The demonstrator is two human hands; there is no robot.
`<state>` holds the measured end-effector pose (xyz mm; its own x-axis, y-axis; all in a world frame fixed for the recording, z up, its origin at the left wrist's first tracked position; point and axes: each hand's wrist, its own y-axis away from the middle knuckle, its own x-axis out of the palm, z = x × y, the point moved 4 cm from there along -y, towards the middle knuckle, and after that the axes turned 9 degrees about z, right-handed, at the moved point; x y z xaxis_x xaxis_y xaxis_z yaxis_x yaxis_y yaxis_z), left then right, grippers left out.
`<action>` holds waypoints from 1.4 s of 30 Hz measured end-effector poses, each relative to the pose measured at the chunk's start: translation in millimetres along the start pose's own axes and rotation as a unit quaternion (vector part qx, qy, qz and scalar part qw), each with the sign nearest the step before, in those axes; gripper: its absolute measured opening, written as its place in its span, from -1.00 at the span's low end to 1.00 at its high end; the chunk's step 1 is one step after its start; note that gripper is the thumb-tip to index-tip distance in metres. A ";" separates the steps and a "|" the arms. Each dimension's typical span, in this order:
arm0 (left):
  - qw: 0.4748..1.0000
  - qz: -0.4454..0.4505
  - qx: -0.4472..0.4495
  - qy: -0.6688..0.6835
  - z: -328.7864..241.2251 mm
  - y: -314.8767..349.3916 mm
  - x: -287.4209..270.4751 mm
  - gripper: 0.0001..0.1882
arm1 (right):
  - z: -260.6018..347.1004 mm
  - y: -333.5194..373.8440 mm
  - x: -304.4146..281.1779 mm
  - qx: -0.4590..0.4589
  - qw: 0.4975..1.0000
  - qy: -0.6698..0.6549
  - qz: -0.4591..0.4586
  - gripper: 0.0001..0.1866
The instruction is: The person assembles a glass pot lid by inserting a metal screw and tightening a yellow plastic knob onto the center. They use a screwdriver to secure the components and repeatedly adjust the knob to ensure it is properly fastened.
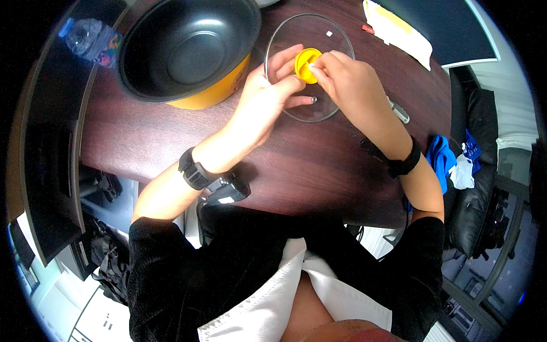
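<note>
Over the dark wooden table, a round clear glass lid (336, 94) with a thin metal rim lies around my hands. My left hand (265, 100) grips a small yellow round cup-shaped piece, perhaps the lid's knob (300, 64), between thumb and fingers, its hollow side facing up. From the right, my right hand (350, 80) reaches in with thumb and index finger pinched at that hollow. A tiny pale bit shows at those fingertips, too small to name. Whether the yellow piece is fixed to the glass, I cannot tell.
Left of the lid stands a large pot (196, 60), black inside and yellow outside. Beyond it lies a clear bottle (91, 41) with a blue cap. White-and-yellow packaging (399, 31) rests at the far right, and a light-coloured handled tool (400, 110) sits beside my right forearm.
</note>
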<state>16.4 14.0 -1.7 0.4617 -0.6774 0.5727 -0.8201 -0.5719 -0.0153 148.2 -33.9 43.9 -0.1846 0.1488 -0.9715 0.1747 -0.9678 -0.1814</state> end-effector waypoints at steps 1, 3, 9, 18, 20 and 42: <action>1.000 0.001 0.002 -0.002 0.5 -0.4 -0.5 -0.43 | 0.4 0.3 0.9 0.003 1.000 0.007 0.000 -0.82; 1.000 0.002 0.005 -0.005 1.8 -0.4 -1.6 -0.43 | 2.0 0.2 2.5 0.015 1.000 0.020 0.007 -0.82; 1.000 -0.001 0.006 -0.007 1.0 0.4 -0.6 -0.43 | 7.6 0.3 3.1 0.015 0.996 0.084 0.015 -0.84; 0.999 -0.024 0.011 -0.021 4.5 1.3 -1.0 -0.41 | 6.3 3.2 7.5 0.017 0.997 0.071 0.014 -0.85; 1.000 -0.019 0.011 -0.014 5.1 1.1 -2.1 -0.41 | 3.9 5.3 9.5 0.025 0.998 0.056 0.005 -0.84; 0.993 -0.012 -0.015 -0.120 11.2 0.4 -2.6 -0.43 | -3.8 16.8 21.4 0.071 0.997 -0.029 -0.022 -0.82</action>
<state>18.7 10.4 -12.4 0.5456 -0.7567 0.3602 -0.8159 -0.5778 0.0220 150.9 -46.2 19.5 -0.2461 0.1843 -0.9516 0.0279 -0.9800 -0.1970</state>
